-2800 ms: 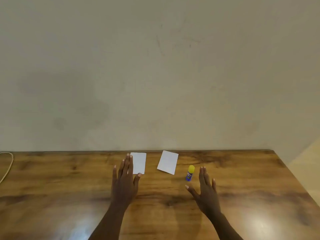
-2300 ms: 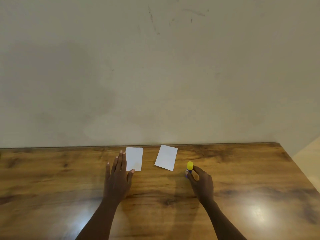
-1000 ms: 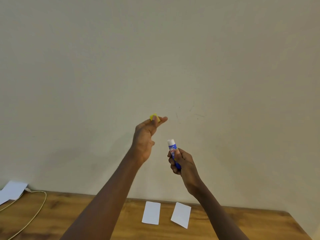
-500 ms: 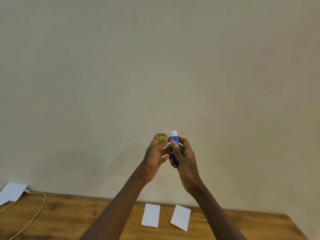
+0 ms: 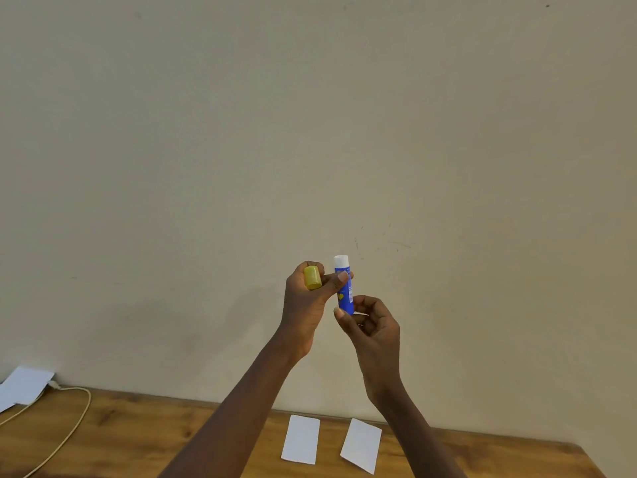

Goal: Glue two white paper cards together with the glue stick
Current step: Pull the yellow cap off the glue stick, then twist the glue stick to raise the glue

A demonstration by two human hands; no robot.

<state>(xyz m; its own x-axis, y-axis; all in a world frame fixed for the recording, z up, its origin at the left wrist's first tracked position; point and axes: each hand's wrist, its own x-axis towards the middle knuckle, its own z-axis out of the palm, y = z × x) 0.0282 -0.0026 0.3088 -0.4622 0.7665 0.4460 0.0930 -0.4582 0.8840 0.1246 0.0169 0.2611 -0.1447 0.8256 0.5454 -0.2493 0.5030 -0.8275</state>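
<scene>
I hold the blue glue stick upright in the air in front of the wall, its white tip bare. My left hand keeps the yellow cap against its palm while its thumb and a finger pinch the upper part of the tube. My right hand grips the tube's bottom end with its fingertips. Two white paper cards lie flat on the wooden table below my arms: the left card and the right card, side by side, a small gap between them.
A pale cable curls over the table's left part. White paper sheets rest at the far left against the wall. The table's right corner shows at the bottom right.
The cap came off the stick into my left hand. My hands came together, and my right hand has slid from the middle of the tube to its bottom while the left pinches the top.
</scene>
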